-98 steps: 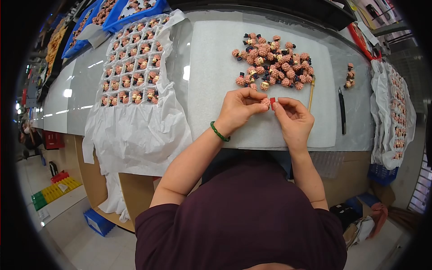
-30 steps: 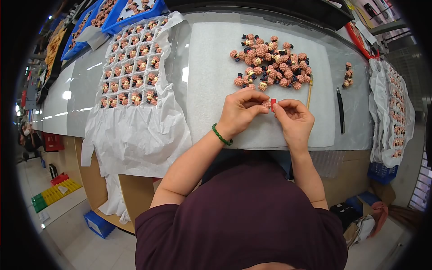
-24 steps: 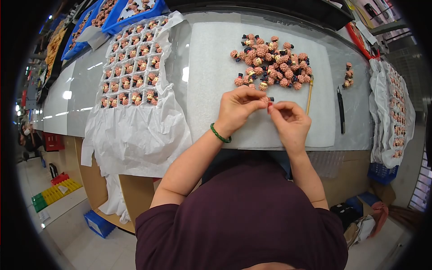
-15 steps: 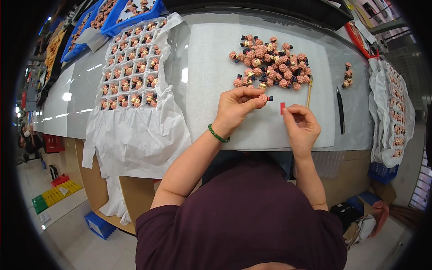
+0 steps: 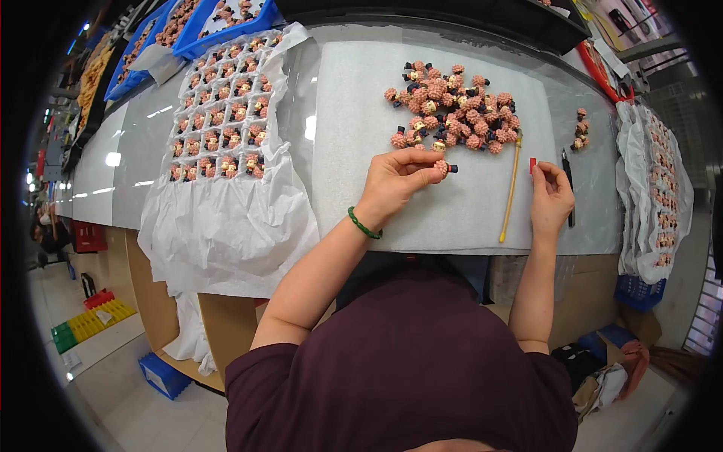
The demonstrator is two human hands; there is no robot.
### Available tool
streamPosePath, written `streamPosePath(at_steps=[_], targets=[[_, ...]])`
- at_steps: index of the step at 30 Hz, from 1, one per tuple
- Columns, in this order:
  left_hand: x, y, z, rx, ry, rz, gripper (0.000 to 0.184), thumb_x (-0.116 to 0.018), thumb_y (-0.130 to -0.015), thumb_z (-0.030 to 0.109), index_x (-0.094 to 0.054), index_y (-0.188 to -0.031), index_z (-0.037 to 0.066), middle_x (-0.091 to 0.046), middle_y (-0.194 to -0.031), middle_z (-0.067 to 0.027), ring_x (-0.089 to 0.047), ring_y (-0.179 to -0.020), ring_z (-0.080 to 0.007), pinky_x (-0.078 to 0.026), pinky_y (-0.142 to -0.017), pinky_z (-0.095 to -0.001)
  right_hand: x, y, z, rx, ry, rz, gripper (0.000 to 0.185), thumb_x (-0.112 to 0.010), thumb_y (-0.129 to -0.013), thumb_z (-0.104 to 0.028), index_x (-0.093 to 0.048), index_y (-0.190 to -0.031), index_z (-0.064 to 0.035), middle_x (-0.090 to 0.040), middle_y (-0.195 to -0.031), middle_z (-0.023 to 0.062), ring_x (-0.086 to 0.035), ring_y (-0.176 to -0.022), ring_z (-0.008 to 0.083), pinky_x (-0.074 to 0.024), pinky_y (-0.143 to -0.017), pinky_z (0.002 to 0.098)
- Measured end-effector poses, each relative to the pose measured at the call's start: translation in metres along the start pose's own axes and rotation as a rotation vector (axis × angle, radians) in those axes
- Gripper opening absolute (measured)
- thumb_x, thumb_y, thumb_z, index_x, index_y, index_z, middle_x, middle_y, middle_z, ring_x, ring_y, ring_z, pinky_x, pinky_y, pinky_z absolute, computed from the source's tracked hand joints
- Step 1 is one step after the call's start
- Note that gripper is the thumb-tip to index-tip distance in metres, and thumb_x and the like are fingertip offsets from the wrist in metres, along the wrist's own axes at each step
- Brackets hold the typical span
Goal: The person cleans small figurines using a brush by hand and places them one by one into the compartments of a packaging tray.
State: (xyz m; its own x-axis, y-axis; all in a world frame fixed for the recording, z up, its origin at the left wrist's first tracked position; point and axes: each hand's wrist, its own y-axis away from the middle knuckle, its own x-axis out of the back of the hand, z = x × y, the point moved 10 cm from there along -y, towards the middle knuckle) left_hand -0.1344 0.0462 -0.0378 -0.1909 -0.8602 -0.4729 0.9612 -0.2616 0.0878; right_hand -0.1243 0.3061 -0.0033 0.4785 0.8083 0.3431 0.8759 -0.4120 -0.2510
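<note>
My left hand [image 5: 399, 184], with a green bracelet at its wrist, pinches a small pink figurine [image 5: 442, 169] whose dark hat points right. Between thumb and fingertips, my right hand [image 5: 552, 194] holds a small red strip [image 5: 532, 165] upright, near the right edge of the white foam mat [image 5: 354, 113]. A heap of pink curly-haired figurines with dark hats [image 5: 474, 117] lies on the mat just beyond my left hand. The thin wooden brush [image 5: 510, 197] rests between my hands. Beside my right hand lies a black pen-like tool [image 5: 568, 175], partly covered by the fingers.
At the left, a white compartment tray [image 5: 218, 113] holds rows of figurines, with blue bins [image 5: 226, 32] behind it. A few figurines [image 5: 581, 129] lie beyond the mat's right side. Stacked white trays [image 5: 654, 188] stand at the far right. Another person [image 5: 51, 232] is far left.
My right hand has moved away to the right with the red strip, uncovering the brush's lower part. My left hand stays nearly in place, with the figurine now apart from the strip.
</note>
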Motion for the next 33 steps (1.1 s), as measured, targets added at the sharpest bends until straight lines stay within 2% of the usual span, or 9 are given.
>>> streamPosePath(at_steps=[24,33], targets=[[0.0006,0.0014,0.0008,0.045,-0.012,0.034,0.017,-0.057,-0.077,0.008,-0.058,-0.091,-0.002,-0.060,-0.078,-0.0070,-0.056,-0.068,-0.0121,-0.046,-0.061,-0.0229,-0.0040,-0.0026,0.0116,-0.030,0.054,-0.028,0.012,-0.055,-0.077,0.000,-0.055,-0.087,0.0049,-0.056,-0.080,0.0051,-0.054,-0.072,0.0089,-0.0457,-0.067,0.0192],[0.0001,0.0013,0.0005,0.047,-0.013,0.012,0.017,-0.056,-0.078,0.008,-0.058,-0.091,-0.002,-0.059,-0.078,-0.0070,-0.056,-0.067,-0.0122,-0.046,-0.060,-0.0231,-0.0050,-0.0018,0.0076,-0.016,0.087,-0.028,0.013,-0.056,-0.077,-0.002,-0.056,-0.088,0.0043,-0.057,-0.080,0.0044,-0.054,-0.072,0.0079,-0.0448,-0.066,0.0184]])
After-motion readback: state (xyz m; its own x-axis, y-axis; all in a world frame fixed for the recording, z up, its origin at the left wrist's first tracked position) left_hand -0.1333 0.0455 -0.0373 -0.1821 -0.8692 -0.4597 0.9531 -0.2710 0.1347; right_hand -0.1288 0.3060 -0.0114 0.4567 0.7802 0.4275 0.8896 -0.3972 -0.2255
